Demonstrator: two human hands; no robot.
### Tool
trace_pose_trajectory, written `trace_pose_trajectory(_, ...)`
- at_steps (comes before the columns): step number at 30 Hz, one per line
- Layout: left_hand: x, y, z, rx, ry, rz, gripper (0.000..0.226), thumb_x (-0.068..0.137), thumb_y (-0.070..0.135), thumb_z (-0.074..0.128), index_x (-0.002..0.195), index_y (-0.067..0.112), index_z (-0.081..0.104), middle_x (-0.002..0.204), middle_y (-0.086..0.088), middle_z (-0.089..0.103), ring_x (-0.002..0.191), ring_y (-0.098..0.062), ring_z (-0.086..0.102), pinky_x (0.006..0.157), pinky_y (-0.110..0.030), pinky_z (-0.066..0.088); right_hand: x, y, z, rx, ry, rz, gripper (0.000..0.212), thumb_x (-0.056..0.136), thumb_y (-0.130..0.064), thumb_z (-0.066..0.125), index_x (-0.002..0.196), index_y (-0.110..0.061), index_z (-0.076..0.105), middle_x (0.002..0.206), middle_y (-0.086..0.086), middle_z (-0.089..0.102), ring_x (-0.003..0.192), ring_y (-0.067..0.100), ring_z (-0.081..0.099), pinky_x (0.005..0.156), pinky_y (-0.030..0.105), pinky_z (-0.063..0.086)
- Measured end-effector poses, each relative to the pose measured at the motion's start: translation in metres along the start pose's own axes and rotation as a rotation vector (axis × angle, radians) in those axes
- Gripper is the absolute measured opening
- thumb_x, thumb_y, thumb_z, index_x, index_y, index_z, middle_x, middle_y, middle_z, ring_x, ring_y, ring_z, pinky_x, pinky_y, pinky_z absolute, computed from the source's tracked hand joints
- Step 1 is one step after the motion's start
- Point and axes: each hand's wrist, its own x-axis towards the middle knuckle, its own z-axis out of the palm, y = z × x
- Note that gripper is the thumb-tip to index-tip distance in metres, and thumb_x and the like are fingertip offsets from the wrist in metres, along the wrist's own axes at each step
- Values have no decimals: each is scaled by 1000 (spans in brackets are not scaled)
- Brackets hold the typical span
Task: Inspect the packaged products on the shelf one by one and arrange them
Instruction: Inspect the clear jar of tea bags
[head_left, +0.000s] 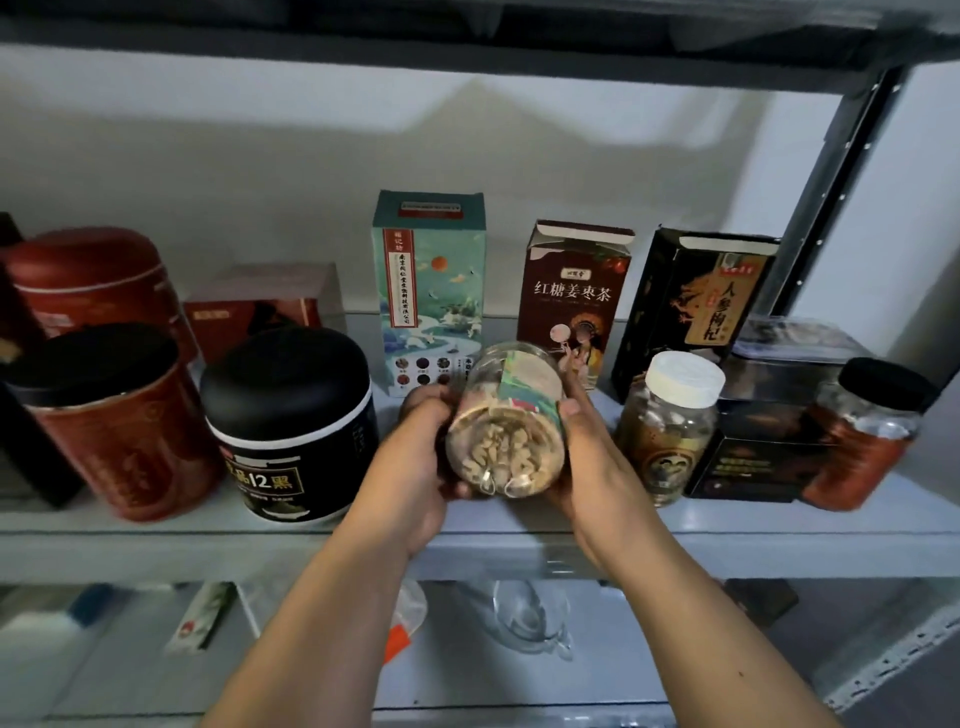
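I hold a clear plastic jar (506, 431) of pale dried slices between both hands, above the front of the grey shelf (311, 540). The jar is tipped so its bottom faces me, and a green label wraps its side. My left hand (421, 457) grips its left side with curled fingers. My right hand (576, 441) grips its right side, thumb on the label. Behind it stand a teal box (428, 270), a dark red tea box (574, 291) and a black box with a dragon (698, 296).
Left of the hands stand a black canister (291, 421), a red canister with a black lid (111, 421) and a red tin (91, 280). To the right are a white-lidded jar (670, 426), stacked dark boxes (763, 436) and a black-lidded jar (867, 431). A lower shelf holds packets and glassware.
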Motion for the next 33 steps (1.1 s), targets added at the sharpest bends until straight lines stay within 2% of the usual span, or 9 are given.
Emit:
trace_pose_trajectory(3,-3,1,2,35,-42,-8,35,107,33,39,120,8,60,84,-6,75,63,-15,69,38,-19,39,4,3,2,47,17,54,61,88,-82,41,134,-47,61,133,-8,69,129,17,61,110,54,48)
trace_pose_trajectory(7,-6,2,3,39,-53,14,41,107,35,39,124,5,62,88,-10,77,62,-18,71,40,-25,48,2,-4,1,147,64,103,47,110,-47,31,130,-23,66,117,8,76,105,26,74,74,42,63)
trace_pose_trajectory(11,-7,2,3,59,-36,13,45,106,40,42,128,6,60,98,-15,76,65,-21,71,42,-27,48,1,-4,1,97,61,114,49,110,-49,30,126,-23,69,111,12,77,94,29,76,70,40,61)
trace_pose_trajectory(15,-5,1,2,125,-61,15,50,105,44,41,129,6,61,111,-19,74,91,-30,71,77,-50,58,1,-4,-1,73,27,59,49,111,-42,27,118,-19,70,83,17,75,67,24,67,67,38,59)
trace_pose_trajectory(17,-5,1,1,85,-70,2,50,101,44,47,131,5,59,115,-20,73,101,-33,71,84,-58,56,1,-5,-1,132,-9,57,42,110,-34,30,134,-24,62,105,8,77,90,21,73,69,37,60)
trace_pose_trajectory(21,-8,1,-1,-80,-145,-10,65,82,45,58,136,8,55,125,-17,70,116,-31,68,95,-51,57,-6,-1,-7,39,-71,-33,68,95,-22,47,150,-61,33,156,-3,50,140,27,52,110,61,45)
trace_pose_trajectory(23,-8,1,-2,-113,-155,-8,66,80,44,60,136,9,57,128,-18,69,118,-32,67,100,-53,54,-13,0,-10,-54,-70,-145,71,93,-17,50,147,-60,34,151,-8,55,138,25,54,110,60,45)
trace_pose_trajectory(27,-11,2,-1,-86,-151,-19,61,74,50,60,123,12,66,116,-16,74,99,-30,73,79,-44,62,-27,-5,-9,-131,-57,-331,79,76,-14,65,136,-44,24,126,-12,64,120,9,63,99,33,54)
trace_pose_trajectory(33,-9,5,-3,-20,-150,-109,52,103,57,35,117,20,70,109,-13,77,93,-29,76,71,-44,60,-45,-3,3,-302,54,-521,86,78,-4,73,132,-52,25,125,6,59,115,15,62,98,31,51)
